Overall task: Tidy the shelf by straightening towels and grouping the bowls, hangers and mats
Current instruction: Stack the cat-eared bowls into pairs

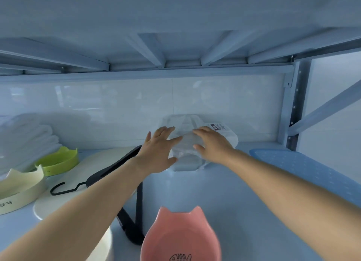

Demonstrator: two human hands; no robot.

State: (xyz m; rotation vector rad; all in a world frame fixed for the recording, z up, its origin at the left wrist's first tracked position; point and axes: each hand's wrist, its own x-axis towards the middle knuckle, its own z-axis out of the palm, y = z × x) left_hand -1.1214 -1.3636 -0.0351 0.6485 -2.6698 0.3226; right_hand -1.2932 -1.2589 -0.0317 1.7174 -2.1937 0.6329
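A white item wrapped in clear plastic with a printed label sits at the back of the shelf. My left hand rests on its left side and my right hand on its top right, fingers spread on the wrapping. A black hanger lies under my left forearm. A pink cat-eared bowl stands at the front. A green cat-eared bowl and a cream one stand at the left. Folded white towels are stacked at the far left.
A cream round mat lies under the hanger and bowls. A blue dotted mat lies along the right side. The shelf's upright post and diagonal brace stand at the right; the upper shelf hangs low overhead.
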